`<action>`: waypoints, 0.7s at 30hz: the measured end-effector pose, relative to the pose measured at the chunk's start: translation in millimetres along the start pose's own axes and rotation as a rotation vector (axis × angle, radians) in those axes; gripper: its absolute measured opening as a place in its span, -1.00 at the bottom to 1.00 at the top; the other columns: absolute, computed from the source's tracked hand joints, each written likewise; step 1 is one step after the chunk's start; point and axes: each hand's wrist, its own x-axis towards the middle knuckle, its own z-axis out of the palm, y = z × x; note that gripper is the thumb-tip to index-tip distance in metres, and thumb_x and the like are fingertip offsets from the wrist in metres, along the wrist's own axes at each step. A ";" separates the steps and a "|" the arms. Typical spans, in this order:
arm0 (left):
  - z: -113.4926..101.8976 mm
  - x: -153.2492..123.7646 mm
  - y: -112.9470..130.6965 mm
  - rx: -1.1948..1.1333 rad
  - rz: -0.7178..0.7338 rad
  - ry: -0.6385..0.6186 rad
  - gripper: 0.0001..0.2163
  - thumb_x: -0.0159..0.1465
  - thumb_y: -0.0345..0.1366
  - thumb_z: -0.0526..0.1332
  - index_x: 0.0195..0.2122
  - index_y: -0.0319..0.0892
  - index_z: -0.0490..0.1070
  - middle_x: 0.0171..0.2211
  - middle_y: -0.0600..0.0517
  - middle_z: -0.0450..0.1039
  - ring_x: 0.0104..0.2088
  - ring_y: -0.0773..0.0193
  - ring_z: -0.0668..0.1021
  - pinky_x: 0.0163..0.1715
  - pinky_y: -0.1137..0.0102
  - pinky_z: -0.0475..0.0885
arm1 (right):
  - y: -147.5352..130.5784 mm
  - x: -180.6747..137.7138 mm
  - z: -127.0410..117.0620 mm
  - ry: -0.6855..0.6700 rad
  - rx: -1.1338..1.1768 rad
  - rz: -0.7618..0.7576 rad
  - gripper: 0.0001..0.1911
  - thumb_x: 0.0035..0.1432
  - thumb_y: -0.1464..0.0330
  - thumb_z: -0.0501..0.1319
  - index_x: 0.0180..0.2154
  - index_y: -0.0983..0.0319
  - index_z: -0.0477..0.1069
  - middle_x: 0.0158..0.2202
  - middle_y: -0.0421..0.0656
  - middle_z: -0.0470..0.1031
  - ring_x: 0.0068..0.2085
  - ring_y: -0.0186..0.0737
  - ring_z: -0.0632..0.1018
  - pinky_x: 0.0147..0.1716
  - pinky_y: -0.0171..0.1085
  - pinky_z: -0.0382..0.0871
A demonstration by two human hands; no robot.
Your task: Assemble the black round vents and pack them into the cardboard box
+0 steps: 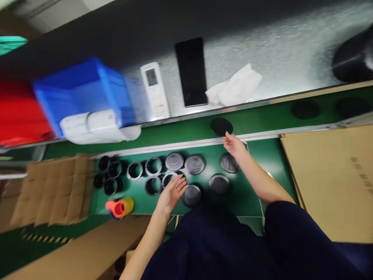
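Hands reach forward over a green worktop, both arms bare and stretched away from dark blue trousers. Left hand lies flat and loose, fingers spread, palm down, its fingertips resting on a grey ring in the middle of the worktop. Right hand extends farther, to the worktop's far edge, fingers pinched on the rim of a flat black disc lying on the green belt just beyond. More rings and round ribbed grey lids sit in loose rows between the hands. An orange and yellow object lies near the near-left corner. Folded cardboard sits left of it. Beyond the belt, a metal shelf carries a blue bin, a white remote, a black phone and a white cloth.
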 end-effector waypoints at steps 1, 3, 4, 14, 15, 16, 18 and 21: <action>9.9 -1.2 -4.9 -0.018 0.043 -0.064 -0.79 0.36 -0.39 0.26 -0.01 -0.27 0.56 -0.12 -0.13 0.62 -0.13 0.20 0.65 -0.05 0.33 0.56 | 16.9 -24.9 13.4 -0.107 0.062 0.050 -0.54 0.07 0.17 0.54 -0.42 0.22 0.30 -0.52 -0.25 0.49 -0.51 -0.47 0.48 -0.55 -0.52 0.38; 24.7 -1.5 -13.1 -0.099 0.158 -0.237 -0.67 0.32 -0.27 0.34 0.10 -0.17 0.52 0.05 -0.14 0.58 0.03 0.12 0.61 0.07 0.24 0.52 | 50.4 -77.4 36.5 -0.291 0.121 0.138 -0.50 -0.06 0.13 0.59 -0.40 0.22 0.34 -0.47 -0.24 0.55 -0.48 -0.44 0.53 -0.51 -0.50 0.42; 28.5 -0.9 -15.9 -0.145 0.219 -0.315 -0.60 0.30 -0.20 0.37 0.16 -0.10 0.49 0.12 -0.12 0.55 0.07 0.09 0.59 0.10 0.20 0.50 | 65.9 -103.1 46.2 -0.361 0.112 0.173 -0.49 -0.08 0.10 0.60 -0.40 0.22 0.36 -0.45 -0.22 0.57 -0.48 -0.43 0.54 -0.51 -0.48 0.43; -8.1 -47.0 -25.2 -0.428 0.330 -0.358 -0.35 0.44 0.19 -0.01 0.26 -0.25 0.40 0.14 -0.23 0.54 0.26 -0.14 0.47 0.26 -0.04 0.36 | 92.0 -231.4 74.6 -1.037 -0.652 0.253 -0.32 0.21 -0.25 0.21 -0.33 0.28 0.56 -0.42 -0.03 0.59 -0.49 -0.25 0.55 -0.57 -0.29 0.44; -9.5 -54.1 -26.5 -0.459 0.359 -0.366 -0.32 0.43 0.23 -0.03 0.27 -0.23 0.39 0.16 -0.23 0.52 0.29 -0.14 0.44 0.29 -0.06 0.33 | 81.8 -229.5 74.2 -1.038 -0.745 0.025 -0.34 0.28 -0.21 0.16 -0.31 0.27 0.58 -0.40 -0.03 0.59 -0.45 -0.22 0.56 -0.50 -0.26 0.47; -10.6 -60.5 -28.2 -0.484 0.370 -0.380 -0.28 0.42 0.27 -0.06 0.28 -0.23 0.38 0.18 -0.23 0.50 0.31 -0.15 0.42 0.30 -0.08 0.30 | 72.2 -226.2 74.8 -0.987 -0.804 -0.260 -0.39 0.33 -0.15 0.13 -0.25 0.24 0.61 -0.33 -0.02 0.60 -0.34 -0.18 0.58 -0.36 -0.19 0.53; -12.9 -71.2 -33.3 -0.518 0.352 -0.419 -0.18 0.36 0.38 -0.12 0.29 -0.23 0.37 0.21 -0.26 0.47 0.35 -0.19 0.37 0.32 -0.14 0.26 | 58.8 -217.5 78.1 -0.824 -0.860 -0.801 -0.50 0.40 -0.04 0.11 -0.10 0.15 0.65 -0.07 0.00 0.58 -0.02 -0.05 0.55 0.02 0.00 0.49; -16.6 -83.3 -43.7 -0.548 0.307 -0.476 -0.06 0.27 0.47 -0.20 0.30 -0.23 0.37 0.23 -0.30 0.45 0.37 -0.26 0.32 0.31 -0.23 0.23 | 57.6 -207.6 82.3 -0.759 -0.952 -1.127 -0.56 0.45 0.05 0.06 0.03 0.05 0.64 0.22 -0.03 0.40 0.24 0.07 0.35 0.28 0.16 0.24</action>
